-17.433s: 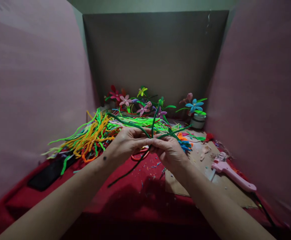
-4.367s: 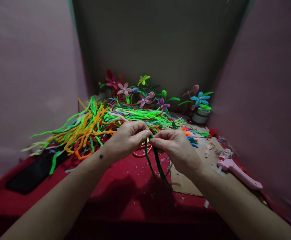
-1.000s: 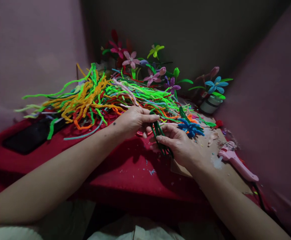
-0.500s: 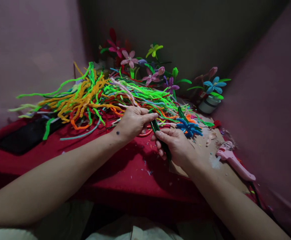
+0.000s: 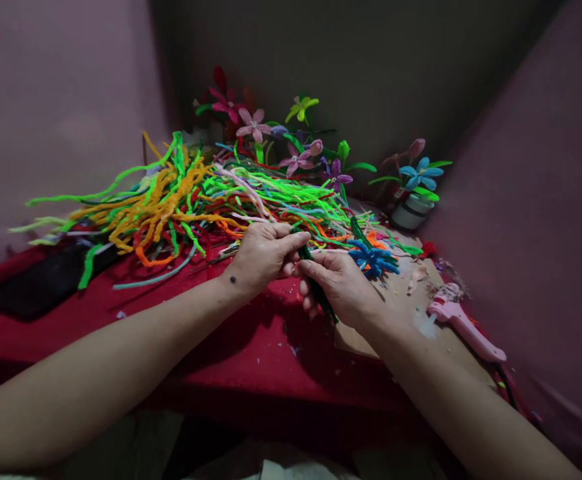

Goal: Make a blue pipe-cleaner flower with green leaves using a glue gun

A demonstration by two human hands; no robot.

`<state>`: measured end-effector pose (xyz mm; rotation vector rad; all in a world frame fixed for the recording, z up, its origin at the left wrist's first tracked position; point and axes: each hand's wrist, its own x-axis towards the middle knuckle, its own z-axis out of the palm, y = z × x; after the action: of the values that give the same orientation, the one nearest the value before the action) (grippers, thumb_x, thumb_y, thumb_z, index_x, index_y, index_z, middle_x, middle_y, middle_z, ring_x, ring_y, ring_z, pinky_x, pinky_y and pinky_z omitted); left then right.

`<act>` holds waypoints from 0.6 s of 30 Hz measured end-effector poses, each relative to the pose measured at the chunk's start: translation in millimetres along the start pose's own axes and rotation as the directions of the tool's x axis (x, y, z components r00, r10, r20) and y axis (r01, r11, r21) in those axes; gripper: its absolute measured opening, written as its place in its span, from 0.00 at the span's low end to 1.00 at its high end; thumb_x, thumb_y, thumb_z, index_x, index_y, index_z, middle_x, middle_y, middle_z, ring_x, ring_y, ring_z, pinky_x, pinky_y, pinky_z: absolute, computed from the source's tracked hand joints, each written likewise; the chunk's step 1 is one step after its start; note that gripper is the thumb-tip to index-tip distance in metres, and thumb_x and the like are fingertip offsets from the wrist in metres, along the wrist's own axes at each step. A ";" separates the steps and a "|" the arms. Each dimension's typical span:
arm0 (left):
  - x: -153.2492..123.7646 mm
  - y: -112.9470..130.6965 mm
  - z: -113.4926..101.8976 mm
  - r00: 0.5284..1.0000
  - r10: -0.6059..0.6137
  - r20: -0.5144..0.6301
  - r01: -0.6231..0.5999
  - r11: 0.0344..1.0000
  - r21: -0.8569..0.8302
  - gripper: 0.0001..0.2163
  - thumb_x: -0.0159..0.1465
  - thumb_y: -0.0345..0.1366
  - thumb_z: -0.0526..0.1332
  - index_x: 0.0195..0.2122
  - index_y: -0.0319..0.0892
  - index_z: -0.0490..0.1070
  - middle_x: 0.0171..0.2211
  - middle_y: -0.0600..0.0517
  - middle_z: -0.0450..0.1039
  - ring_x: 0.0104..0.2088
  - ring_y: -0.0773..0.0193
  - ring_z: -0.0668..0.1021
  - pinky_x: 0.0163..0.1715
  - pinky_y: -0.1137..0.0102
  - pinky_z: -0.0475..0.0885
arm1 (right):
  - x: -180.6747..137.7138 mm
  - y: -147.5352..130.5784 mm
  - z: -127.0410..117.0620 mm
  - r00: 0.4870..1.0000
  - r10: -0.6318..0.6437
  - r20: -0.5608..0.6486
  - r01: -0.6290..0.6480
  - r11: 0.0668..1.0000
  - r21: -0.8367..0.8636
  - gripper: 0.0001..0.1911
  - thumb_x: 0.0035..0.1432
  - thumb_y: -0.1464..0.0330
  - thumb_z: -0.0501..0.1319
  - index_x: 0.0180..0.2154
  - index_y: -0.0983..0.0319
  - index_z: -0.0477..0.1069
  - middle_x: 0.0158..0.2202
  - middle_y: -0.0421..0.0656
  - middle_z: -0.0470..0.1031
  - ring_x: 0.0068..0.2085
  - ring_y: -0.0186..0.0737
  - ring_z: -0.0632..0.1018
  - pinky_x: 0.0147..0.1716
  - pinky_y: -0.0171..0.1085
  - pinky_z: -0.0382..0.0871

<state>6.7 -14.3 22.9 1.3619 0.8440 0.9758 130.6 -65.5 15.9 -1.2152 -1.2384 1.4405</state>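
Observation:
Dark green pipe cleaners [image 5: 325, 301] run between my two hands above the red cloth. My left hand [image 5: 265, 255] pinches their upper end between thumb and fingers. Lower down, my right hand [image 5: 338, 283] is closed around the same strands, whose tail hangs below its fingers. How many strands there are I cannot tell. Just beyond my right hand lies a blue pipe-cleaner flower [image 5: 375, 260] with a dark green piece beside it.
A heap of coloured pipe cleaners [image 5: 271, 190] covers the back of the red table [image 5: 251, 360]. Finished flowers [image 5: 295, 160] stand behind it. A pink glue gun [image 5: 465, 327] rests on cardboard [image 5: 355, 340] at right, near a jar [image 5: 411, 212]. A black phone-like object [image 5: 31, 283] lies left.
My hands have drawn slightly closer together along the dark green pipe cleaners, and the gap between the strands has narrowed. The whole view has shifted a little.

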 end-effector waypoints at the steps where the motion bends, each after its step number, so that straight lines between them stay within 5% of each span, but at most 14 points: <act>1: 0.0 -0.6 0.2 1.000 0.002 -0.020 -0.002 1.000 0.003 0.14 0.55 0.37 0.61 0.16 0.38 0.63 0.09 0.58 0.62 0.10 0.75 0.64 0.10 0.80 0.56 | -0.2 2.1 0.3 1.000 0.012 -0.020 -0.012 1.000 0.006 0.07 0.55 0.66 0.56 0.28 0.64 0.67 0.15 0.34 0.65 0.12 0.28 0.67 0.09 0.27 0.62; 7: 3.9 -3.1 -4.9 0.990 0.138 -0.042 -0.132 0.985 0.110 0.14 0.54 0.38 0.63 0.16 0.38 0.63 0.10 0.58 0.62 0.11 0.75 0.65 0.10 0.79 0.57 | -4.6 8.1 -2.3 0.998 -0.002 -0.062 0.006 0.998 0.065 0.09 0.54 0.64 0.57 0.27 0.64 0.66 0.14 0.33 0.64 0.12 0.27 0.64 0.06 0.25 0.57; 13: 9.0 -10.5 -7.9 0.962 -0.080 0.260 0.093 0.995 -0.037 0.13 0.54 0.40 0.63 0.19 0.37 0.66 0.13 0.55 0.66 0.11 0.76 0.64 0.12 0.79 0.55 | -4.5 4.4 -6.0 1.000 -0.016 -0.021 0.018 0.996 0.088 0.10 0.53 0.63 0.58 0.27 0.64 0.68 0.14 0.34 0.65 0.12 0.27 0.65 0.06 0.26 0.59; 18: 7.7 -8.5 -1.3 0.996 -0.053 0.075 0.052 0.999 0.015 0.11 0.54 0.36 0.62 0.19 0.36 0.67 0.11 0.56 0.65 0.11 0.75 0.65 0.12 0.80 0.56 | -4.5 9.6 -5.0 1.000 0.015 -0.017 -0.012 0.989 0.149 0.10 0.54 0.64 0.57 0.28 0.65 0.69 0.15 0.34 0.66 0.12 0.28 0.66 0.07 0.27 0.60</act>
<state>9.1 -6.4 14.8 1.3721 0.8264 0.8744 136.2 -70.4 6.7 -1.1348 -1.0917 1.5009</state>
